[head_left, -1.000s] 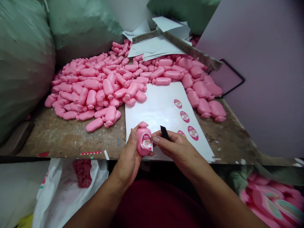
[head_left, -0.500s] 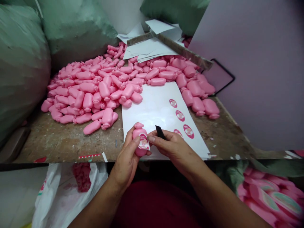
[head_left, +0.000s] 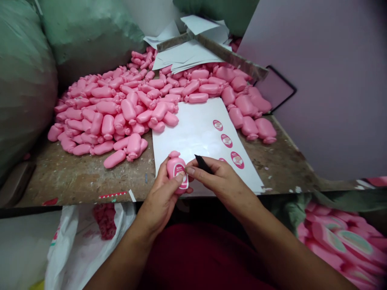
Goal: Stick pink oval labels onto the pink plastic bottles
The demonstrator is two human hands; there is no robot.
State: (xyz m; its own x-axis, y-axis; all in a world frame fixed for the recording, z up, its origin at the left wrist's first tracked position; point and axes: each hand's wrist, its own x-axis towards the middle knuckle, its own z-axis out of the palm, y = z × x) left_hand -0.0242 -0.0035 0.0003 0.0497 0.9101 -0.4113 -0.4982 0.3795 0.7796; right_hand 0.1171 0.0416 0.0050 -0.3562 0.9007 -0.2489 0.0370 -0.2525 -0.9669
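My left hand (head_left: pixel 160 189) grips a pink plastic baby bottle (head_left: pixel 173 166), its thumb pressed on the oval label (head_left: pixel 180 172) on the bottle's front. My right hand (head_left: pixel 216 177) sits just beside the bottle, pinching a small black strip (head_left: pixel 202 163) whose exact kind I cannot tell. Under both hands lies a white backing sheet (head_left: pixel 193 133) with several pink oval labels, such as one (head_left: pixel 237 160) near my right hand. A large heap of unlabelled pink bottles (head_left: pixel 105 110) spreads behind the sheet and touches its far edge.
The heap rests on a worn wooden table (head_left: pixel 69 181). A stack of white sheets (head_left: pixel 181 56) and a wooden strip lie at the back. Large green sacks (head_left: pixel 24 80) stand at left, a lilac wall panel (head_left: pixel 317 80) at right, and a white plastic bag (head_left: pixel 81 249) below the table edge.
My left thumb has moved onto the label, and the bottle has turned slightly in my left hand. The whole scene has shifted slightly up and left in view.
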